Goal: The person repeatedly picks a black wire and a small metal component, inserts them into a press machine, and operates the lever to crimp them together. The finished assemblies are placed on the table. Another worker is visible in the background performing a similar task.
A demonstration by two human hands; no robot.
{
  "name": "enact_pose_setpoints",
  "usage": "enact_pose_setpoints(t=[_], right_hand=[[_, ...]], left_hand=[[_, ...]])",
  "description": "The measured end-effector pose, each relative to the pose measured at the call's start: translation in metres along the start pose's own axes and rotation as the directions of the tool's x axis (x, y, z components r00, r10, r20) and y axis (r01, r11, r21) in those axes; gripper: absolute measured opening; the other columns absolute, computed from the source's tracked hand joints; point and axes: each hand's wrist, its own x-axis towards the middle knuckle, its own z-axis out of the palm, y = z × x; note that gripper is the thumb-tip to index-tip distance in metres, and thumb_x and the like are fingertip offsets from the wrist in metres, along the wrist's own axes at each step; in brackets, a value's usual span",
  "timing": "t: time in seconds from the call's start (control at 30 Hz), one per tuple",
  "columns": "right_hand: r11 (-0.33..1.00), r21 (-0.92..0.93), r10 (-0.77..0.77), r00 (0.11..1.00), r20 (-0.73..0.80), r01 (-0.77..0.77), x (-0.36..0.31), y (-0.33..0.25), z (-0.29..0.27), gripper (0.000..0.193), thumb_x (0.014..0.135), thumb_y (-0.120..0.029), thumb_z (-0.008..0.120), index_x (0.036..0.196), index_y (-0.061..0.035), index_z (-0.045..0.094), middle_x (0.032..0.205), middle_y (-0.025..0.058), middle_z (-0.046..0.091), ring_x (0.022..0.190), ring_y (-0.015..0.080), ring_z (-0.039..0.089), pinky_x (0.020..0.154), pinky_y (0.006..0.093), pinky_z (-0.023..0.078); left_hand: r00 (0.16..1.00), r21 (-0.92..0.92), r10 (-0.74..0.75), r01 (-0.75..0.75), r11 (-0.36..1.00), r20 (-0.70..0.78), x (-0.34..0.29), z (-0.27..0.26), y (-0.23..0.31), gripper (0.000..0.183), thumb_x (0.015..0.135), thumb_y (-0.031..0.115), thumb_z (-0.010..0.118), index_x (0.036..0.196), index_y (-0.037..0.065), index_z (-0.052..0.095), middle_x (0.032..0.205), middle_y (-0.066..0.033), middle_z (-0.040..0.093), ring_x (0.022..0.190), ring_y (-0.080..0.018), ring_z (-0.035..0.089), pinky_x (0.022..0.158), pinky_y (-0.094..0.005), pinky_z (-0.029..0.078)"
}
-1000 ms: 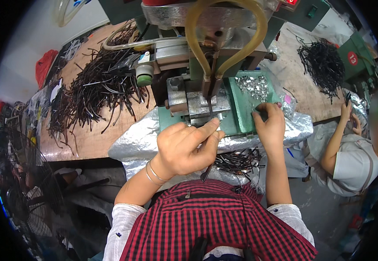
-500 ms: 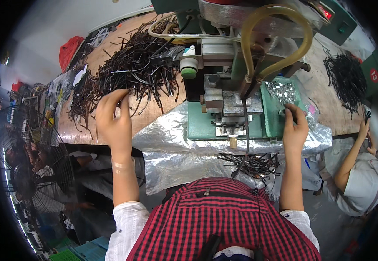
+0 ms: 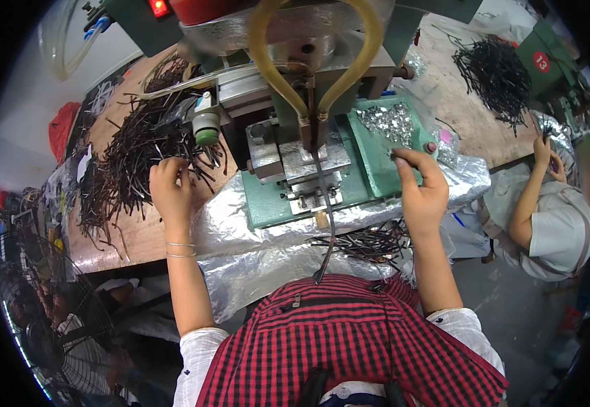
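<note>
At the right edge of the green tray (image 3: 378, 182), my right hand (image 3: 425, 197) has its thumb and forefinger curled together. Whatever is between those fingertips is too small to make out. Small shiny metal pieces (image 3: 386, 122) fill the tray's far part. My left hand (image 3: 171, 190) is at the near edge of a pile of short dark cables (image 3: 132, 152), its fingers pinched; I cannot make out what they hold. Between my hands stands a bench press (image 3: 308, 166) with a green base. One dark cable (image 3: 329, 217) hangs from its middle toward my apron, touched by neither hand.
Crinkled silver foil (image 3: 224, 254) covers the table's front edge, with more cables (image 3: 366, 241) lying in front of the press. A yellowish hose (image 3: 261, 51) loops above. At the right, a co-worker (image 3: 546, 217) sits near another cable pile (image 3: 492, 81). A fan (image 3: 57, 332) stands left.
The view has shifted, so the press now sits further left in it. My left hand's fingers have drawn closer together beside the pile. My right hand stays by the tray, thumb and forefinger still curled together.
</note>
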Motion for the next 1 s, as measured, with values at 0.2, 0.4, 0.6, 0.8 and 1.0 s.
enact_pose_setpoints(t=[0.2, 0.4, 0.6, 0.8, 1.0], right_hand=[[0.946, 0.256, -0.22, 0.973, 0.065, 0.196, 0.033, -0.048, 0.05, 0.019, 0.082, 0.002, 0.07, 0.101, -0.0008, 0.073, 0.098, 0.0119, 0.073, 0.091, 0.0267, 0.069, 0.084, 0.0353, 0.052], [0.824, 0.563, 0.048, 0.998, 0.051, -0.068, 0.018, -0.061, 0.077, 0.037, 0.086, 0.001, 0.07, 0.122, 0.0035, 0.06, 0.101, 0.0101, 0.071, 0.094, 0.0159, 0.068, 0.087, 0.029, 0.052], [0.732, 0.66, 0.067, 0.981, 0.18, -0.171, 0.02, -0.088, 0.071, 0.052, 0.087, 0.001, 0.069, 0.135, 0.0038, 0.05, 0.113, 0.0129, 0.067, 0.099, 0.0187, 0.067, 0.094, 0.03, 0.05], [0.904, 0.414, -0.031, 0.948, 0.318, -0.109, 0.013, -0.098, 0.028, 0.056, 0.087, 0.001, 0.065, 0.141, 0.001, 0.052, 0.126, 0.0155, 0.067, 0.111, 0.0247, 0.066, 0.1, 0.0359, 0.049], [0.955, -0.106, 0.296, 0.926, 0.235, -0.278, 0.013, 0.039, 0.019, 0.032, 0.092, 0.0, 0.062, 0.124, 0.0015, 0.065, 0.114, 0.0134, 0.074, 0.109, 0.0221, 0.07, 0.094, 0.0322, 0.052]], left_hand=[[0.973, 0.093, 0.204, -0.214, 0.972, 0.103, -0.007, 0.019, -0.025, 0.027, 0.077, 0.0, 0.07, 0.101, 0.01, 0.076, 0.113, -0.0106, 0.067, 0.102, -0.0324, 0.063, 0.087, -0.0403, 0.053], [0.984, -0.098, 0.117, -0.13, 0.987, -0.133, -0.001, 0.012, -0.01, 0.019, 0.086, 0.002, 0.069, 0.103, 0.008, 0.075, 0.111, -0.0112, 0.069, 0.097, -0.0287, 0.067, 0.084, -0.0361, 0.054], [0.893, -0.82, -0.407, 0.081, 0.567, -0.193, 0.013, -0.02, 0.03, 0.018, 0.107, 0.011, 0.053, 0.118, 0.0, 0.061, 0.107, -0.0062, 0.066, 0.087, -0.0106, 0.062, 0.076, -0.023, 0.052], [0.938, -0.944, -0.167, 0.319, 0.08, 0.303, -0.015, -0.111, 0.151, 0.027, 0.106, 0.022, 0.051, 0.111, -0.003, 0.061, 0.075, -0.0021, 0.055, 0.065, -0.0101, 0.047, 0.061, -0.0238, 0.038], [0.499, -0.391, 0.47, 0.866, -0.313, 0.728, 0.002, -0.084, 0.213, 0.04, 0.11, 0.031, 0.039, 0.116, -0.001, 0.062, 0.071, -0.006, 0.064, 0.05, -0.0052, 0.05, 0.039, -0.0194, 0.034]])
